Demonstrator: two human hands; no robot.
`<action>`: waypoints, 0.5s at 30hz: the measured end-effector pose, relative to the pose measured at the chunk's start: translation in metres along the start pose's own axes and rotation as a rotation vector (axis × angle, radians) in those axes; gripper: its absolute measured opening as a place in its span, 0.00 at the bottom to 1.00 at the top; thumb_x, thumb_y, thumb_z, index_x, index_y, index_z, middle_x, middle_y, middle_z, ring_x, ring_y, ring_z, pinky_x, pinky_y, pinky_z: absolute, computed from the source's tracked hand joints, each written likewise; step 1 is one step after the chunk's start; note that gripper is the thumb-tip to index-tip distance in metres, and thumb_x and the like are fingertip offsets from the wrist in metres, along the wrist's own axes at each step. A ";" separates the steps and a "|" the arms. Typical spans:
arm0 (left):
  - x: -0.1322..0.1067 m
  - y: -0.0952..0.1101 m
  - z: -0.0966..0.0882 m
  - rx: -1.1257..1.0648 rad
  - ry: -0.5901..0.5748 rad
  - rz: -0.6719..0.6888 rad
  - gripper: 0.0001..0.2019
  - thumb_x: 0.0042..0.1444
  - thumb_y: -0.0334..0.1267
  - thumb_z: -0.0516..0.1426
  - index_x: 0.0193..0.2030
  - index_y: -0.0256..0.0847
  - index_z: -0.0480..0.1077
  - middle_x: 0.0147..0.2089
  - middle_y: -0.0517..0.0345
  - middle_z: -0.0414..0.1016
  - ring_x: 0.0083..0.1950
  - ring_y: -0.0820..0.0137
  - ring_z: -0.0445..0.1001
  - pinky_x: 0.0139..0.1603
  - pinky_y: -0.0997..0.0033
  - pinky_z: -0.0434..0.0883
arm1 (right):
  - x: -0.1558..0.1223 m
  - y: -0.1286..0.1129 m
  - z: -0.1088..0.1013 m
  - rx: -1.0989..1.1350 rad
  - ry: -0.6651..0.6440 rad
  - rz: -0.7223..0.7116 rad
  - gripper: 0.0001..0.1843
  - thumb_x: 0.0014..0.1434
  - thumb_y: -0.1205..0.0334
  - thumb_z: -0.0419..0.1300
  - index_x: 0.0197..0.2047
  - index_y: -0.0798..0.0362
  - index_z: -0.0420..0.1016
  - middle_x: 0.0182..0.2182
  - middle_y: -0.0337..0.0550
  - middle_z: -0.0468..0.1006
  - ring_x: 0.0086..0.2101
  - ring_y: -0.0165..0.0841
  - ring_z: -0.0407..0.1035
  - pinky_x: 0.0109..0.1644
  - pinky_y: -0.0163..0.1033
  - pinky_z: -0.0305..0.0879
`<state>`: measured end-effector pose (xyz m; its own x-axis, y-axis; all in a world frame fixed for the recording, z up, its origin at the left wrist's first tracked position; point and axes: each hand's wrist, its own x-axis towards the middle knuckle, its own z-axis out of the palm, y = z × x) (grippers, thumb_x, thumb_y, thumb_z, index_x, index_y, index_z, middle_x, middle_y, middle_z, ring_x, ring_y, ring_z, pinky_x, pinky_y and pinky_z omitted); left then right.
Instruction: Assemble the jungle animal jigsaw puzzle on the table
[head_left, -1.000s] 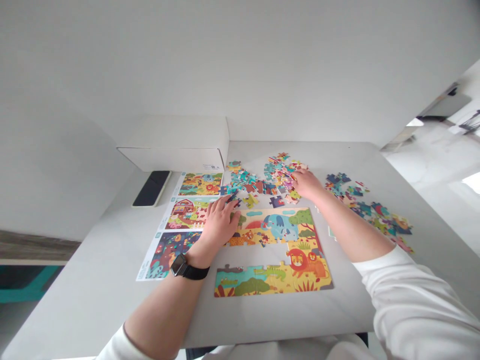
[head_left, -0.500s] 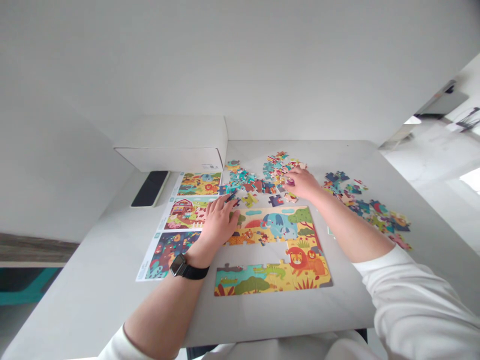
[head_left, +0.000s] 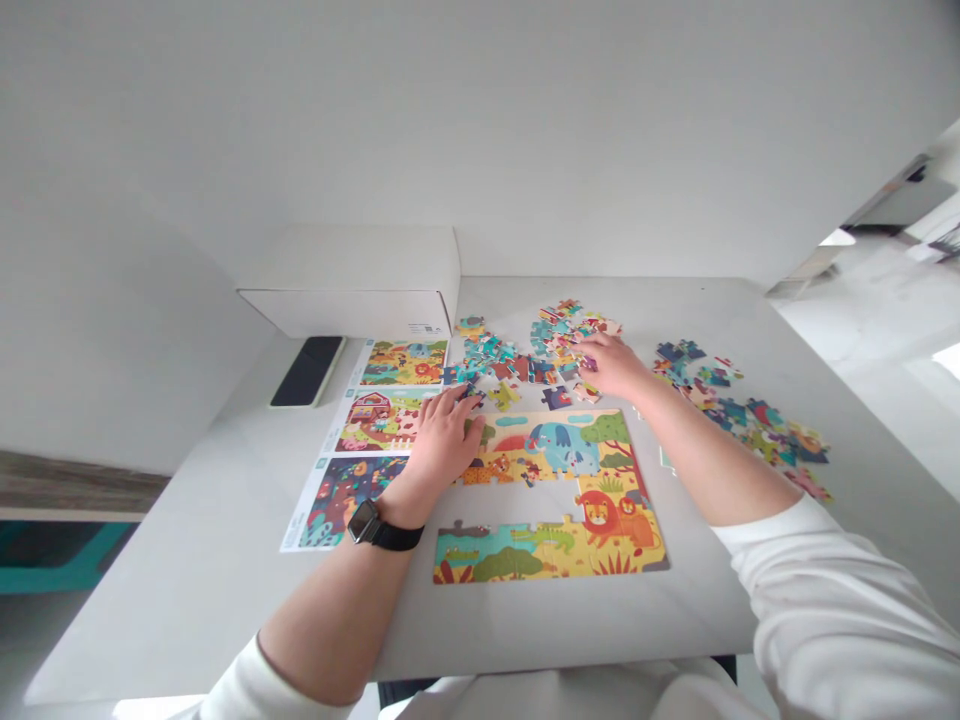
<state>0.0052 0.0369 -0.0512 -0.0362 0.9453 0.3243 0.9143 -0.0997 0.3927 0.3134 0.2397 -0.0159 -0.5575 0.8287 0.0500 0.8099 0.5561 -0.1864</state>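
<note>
My left hand (head_left: 448,440) lies palm down with its fingers spread. It covers the upper left corner of a partly assembled jigsaw puzzle (head_left: 559,540) and the edge of a printed picture sheet (head_left: 330,440). Its fingertips reach dark loose pieces. The puzzle shows elephants, lions and crocodiles, with a gap at its middle left. Farther off, my right hand (head_left: 613,368) bends its fingers over a heap of loose puzzle pieces (head_left: 536,368). Between its fingertips shows a purple puzzle piece (head_left: 588,362), partly hidden.
A white box (head_left: 345,312) stands against the wall at the back left. In front of it a phone (head_left: 307,370) lies beside the picture sheet. More loose pieces (head_left: 742,415) spread across the right side of the white table (head_left: 600,630), past my right forearm.
The view has shifted slightly. At my right fingertips, some loose pieces have moved and a blue and orange one now shows beside them. My left hand stays at the puzzle's corner.
</note>
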 end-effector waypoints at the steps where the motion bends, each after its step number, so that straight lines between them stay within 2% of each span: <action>1: 0.001 0.001 -0.001 -0.008 0.006 0.004 0.17 0.73 0.41 0.56 0.62 0.45 0.79 0.70 0.44 0.75 0.72 0.48 0.72 0.75 0.39 0.67 | 0.000 -0.001 0.000 -0.001 -0.016 -0.023 0.28 0.68 0.60 0.63 0.70 0.45 0.79 0.72 0.52 0.72 0.69 0.50 0.68 0.76 0.55 0.61; 6: 0.002 0.012 -0.011 -0.124 0.009 0.122 0.14 0.73 0.38 0.55 0.58 0.44 0.80 0.61 0.47 0.82 0.64 0.55 0.79 0.68 0.48 0.74 | 0.006 -0.002 -0.001 -0.033 -0.124 -0.010 0.31 0.67 0.54 0.68 0.72 0.46 0.78 0.78 0.54 0.63 0.74 0.55 0.61 0.78 0.58 0.57; 9: 0.002 0.018 -0.015 -0.200 -0.023 0.189 0.13 0.73 0.37 0.56 0.56 0.44 0.81 0.57 0.49 0.84 0.58 0.58 0.81 0.63 0.52 0.78 | 0.012 0.001 -0.002 -0.031 -0.151 -0.012 0.32 0.65 0.54 0.70 0.72 0.47 0.78 0.78 0.54 0.64 0.75 0.53 0.61 0.78 0.57 0.57; 15: 0.001 0.020 -0.015 -0.247 -0.065 0.217 0.13 0.74 0.37 0.55 0.55 0.44 0.81 0.56 0.49 0.84 0.57 0.58 0.82 0.61 0.53 0.79 | 0.018 -0.001 0.004 -0.020 -0.126 -0.020 0.35 0.64 0.48 0.73 0.71 0.48 0.78 0.76 0.58 0.66 0.75 0.54 0.60 0.79 0.56 0.56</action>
<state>0.0177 0.0312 -0.0296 0.1812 0.9109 0.3708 0.7723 -0.3652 0.5198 0.3013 0.2537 -0.0190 -0.5910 0.8036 -0.0701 0.8012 0.5746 -0.1673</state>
